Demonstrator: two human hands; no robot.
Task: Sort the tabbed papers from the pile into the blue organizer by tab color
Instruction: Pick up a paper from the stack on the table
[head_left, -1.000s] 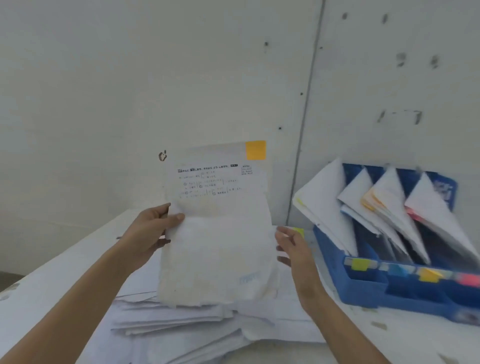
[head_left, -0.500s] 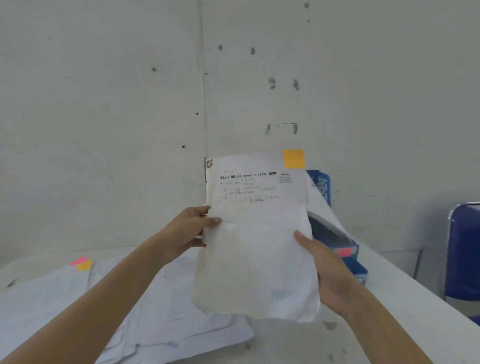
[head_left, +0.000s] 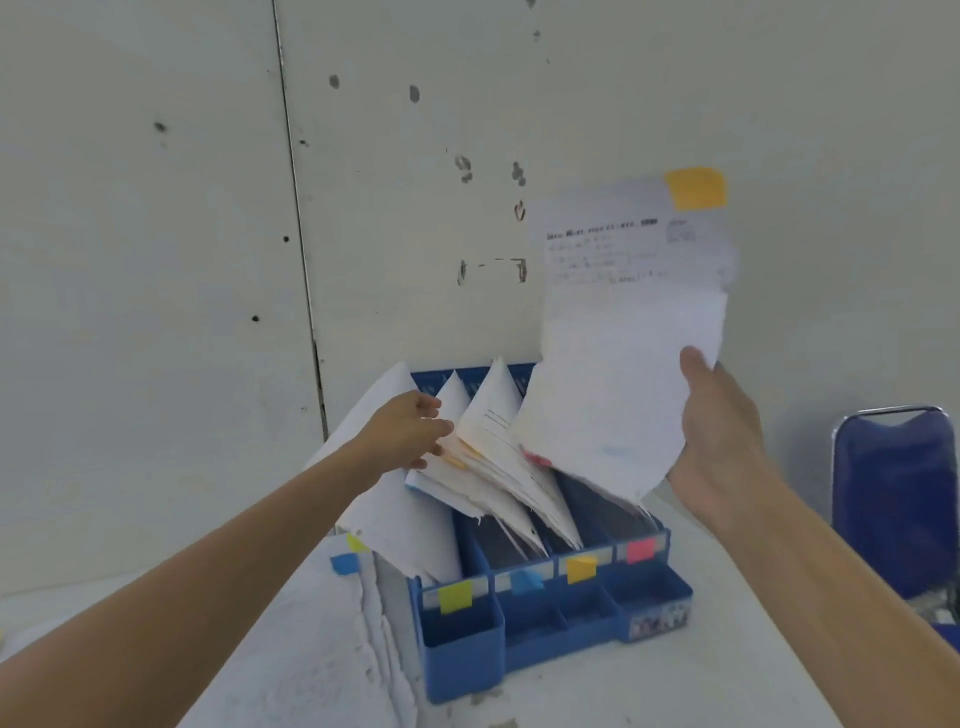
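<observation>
- Your right hand (head_left: 722, 441) grips a printed paper (head_left: 623, 338) by its right edge, upright above the blue organizer (head_left: 462, 654); its orange tab (head_left: 696, 188) tops the right corner.
- Your left hand (head_left: 410, 431), fingers loosely extended, touches the filed sheets (head_left: 498, 447) leaning in the organizer.
- The pile (head_left: 311, 649) lies just left of it.

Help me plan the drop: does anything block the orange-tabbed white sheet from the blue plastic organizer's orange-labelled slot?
Filed white papers lean across that slot; the left hand touches them, the right hand holds the sheet.
</observation>
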